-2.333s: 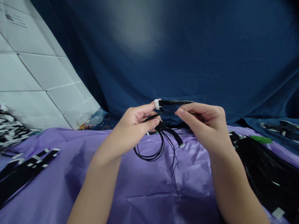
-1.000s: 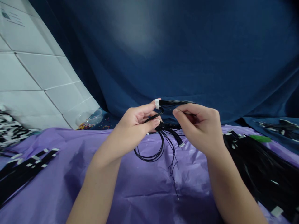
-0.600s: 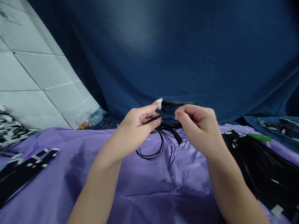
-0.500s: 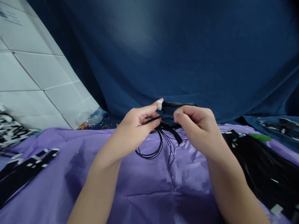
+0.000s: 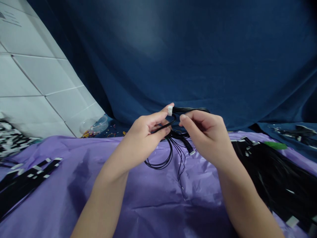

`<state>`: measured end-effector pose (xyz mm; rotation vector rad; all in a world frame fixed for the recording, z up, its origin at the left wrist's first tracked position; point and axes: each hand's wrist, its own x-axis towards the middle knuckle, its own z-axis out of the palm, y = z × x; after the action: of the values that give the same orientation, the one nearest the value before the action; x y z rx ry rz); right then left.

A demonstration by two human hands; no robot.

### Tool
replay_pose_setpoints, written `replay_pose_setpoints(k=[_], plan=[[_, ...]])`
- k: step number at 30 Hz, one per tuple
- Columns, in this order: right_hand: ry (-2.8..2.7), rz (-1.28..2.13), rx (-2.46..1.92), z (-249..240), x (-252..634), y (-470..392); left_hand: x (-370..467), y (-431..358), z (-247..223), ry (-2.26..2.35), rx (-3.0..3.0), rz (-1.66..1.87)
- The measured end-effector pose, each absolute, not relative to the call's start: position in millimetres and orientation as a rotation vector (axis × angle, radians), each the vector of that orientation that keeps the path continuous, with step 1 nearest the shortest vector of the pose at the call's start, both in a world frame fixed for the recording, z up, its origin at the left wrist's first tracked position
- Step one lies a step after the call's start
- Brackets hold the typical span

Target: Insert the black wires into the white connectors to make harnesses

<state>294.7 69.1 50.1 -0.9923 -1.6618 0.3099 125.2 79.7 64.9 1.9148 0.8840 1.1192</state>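
Centrally, black wires (image 5: 182, 110) in the left hand (image 5: 148, 131).

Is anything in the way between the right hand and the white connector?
Possibly a bend of the black wires: it shows just below the white connector, toward the right hand. Nothing else is visible in that gap, though this single view cannot settle their depth.

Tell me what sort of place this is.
Probably a work spot for handling cables, though one view can't confirm it. The signs: a black wire bundle held up, a heap of black cables at right, and more white-ended cables at left.
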Motion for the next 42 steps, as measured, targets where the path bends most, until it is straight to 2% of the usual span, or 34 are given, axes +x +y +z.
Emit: replay_pose_setpoints(k=[21,24,28,30,35,42], plan=[[-1.673,0.306,-1.017,54.9,304.4,66.6,126.1,82.1,68.4,0.892,1.808,1.009],[-1.649,0.166,-1.065,59.7,309.1,58.7,123.6,84.8,68.6,0.901,1.695,1.013],[-1.603,-0.263,-1.164,70.2,311.5,34.4,120.8,89.4,68.6,0.890,1.555,1.027],[-1.622,-0.346,-1.165,73.9,311.2,19.2,120.0,91.3,67.8,0.874,1.515,1.030],[-2.092,-0.029,-1.135,70.4,311.2,6.1,120.1,92.2,66.7,0.852,1.491,1.046],[-2.159,-0.110,-1.203,62.1,316.5,32.6,120.9,89.3,69.9,0.865,1.442,1.047]])
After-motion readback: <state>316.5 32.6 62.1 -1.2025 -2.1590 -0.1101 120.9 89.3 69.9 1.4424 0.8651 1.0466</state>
